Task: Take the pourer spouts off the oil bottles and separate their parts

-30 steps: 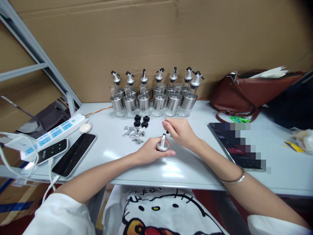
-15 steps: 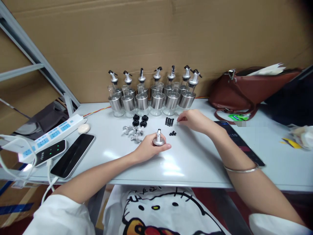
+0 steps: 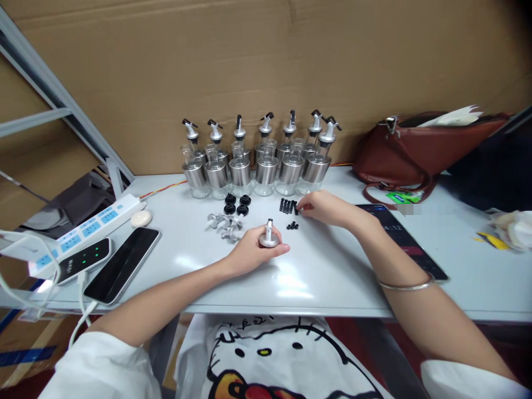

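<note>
One silver spout (image 3: 269,239), upright, just below the frame's centre, in your left hand (image 3: 248,252)
You hold it by its round base; your right hand (image 3: 326,208), fingertips narrowed, is at the black strips (image 3: 285,206) right of centre; whether it grips one, I cannot tell.

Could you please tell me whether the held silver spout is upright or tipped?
Upright: in the left hand, the silver spout points its narrow tip up above its round base.
</note>
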Tool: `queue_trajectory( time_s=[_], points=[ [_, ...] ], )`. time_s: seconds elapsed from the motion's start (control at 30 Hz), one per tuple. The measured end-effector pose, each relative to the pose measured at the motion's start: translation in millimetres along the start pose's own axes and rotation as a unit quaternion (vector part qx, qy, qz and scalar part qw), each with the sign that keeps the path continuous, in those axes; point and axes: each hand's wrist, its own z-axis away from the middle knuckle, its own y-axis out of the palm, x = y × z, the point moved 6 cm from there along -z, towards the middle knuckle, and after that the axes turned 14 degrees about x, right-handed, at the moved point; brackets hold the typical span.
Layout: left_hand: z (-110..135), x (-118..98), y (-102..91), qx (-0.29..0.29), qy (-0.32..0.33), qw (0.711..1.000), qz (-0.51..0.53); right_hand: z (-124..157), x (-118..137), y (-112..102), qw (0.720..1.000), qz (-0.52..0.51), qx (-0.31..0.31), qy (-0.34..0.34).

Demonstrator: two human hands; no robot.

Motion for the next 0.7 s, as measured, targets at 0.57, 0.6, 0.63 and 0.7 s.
queue_trajectory(
  time_s=[0.57,0.6,0.63,0.7],
  points=[
    [-2,4,2.3,0.066,0.04,0.996,0.036,25,66,-24,0.952,-0.176,-0.174,-0.178],
    [-3,4,2.6,0.069,0.043,0.996,0.034,27,73,-22,0.947,-0.194,-0.169,-0.194],
    [-3,4,2.8,0.071,0.046,0.996,0.03,27,79,-20,0.941,-0.21,-0.158,-0.212],
    [-3,4,3.3,0.075,0.052,0.996,0.024,27,88,-15,0.932,-0.235,-0.131,-0.243]
  ],
)
